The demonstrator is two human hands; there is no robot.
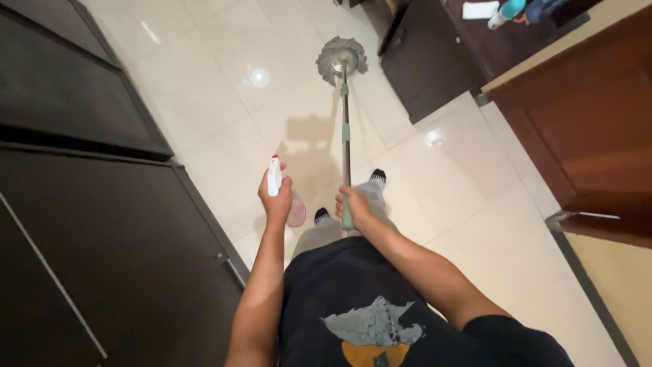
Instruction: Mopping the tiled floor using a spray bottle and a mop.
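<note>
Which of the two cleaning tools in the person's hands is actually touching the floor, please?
The mop in the right hand: its round grey head rests on the tiles. The spray bottle in the left hand is held in the air.

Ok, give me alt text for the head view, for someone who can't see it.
Looking down, the right hand grips a mop whose round head rests on the glossy tile floor, while the left hand holds up a spray bottle. Dark cabinets line the left side.

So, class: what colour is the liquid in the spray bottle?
Pink, in the spray bottle held in the left hand; head view shows it.
</note>
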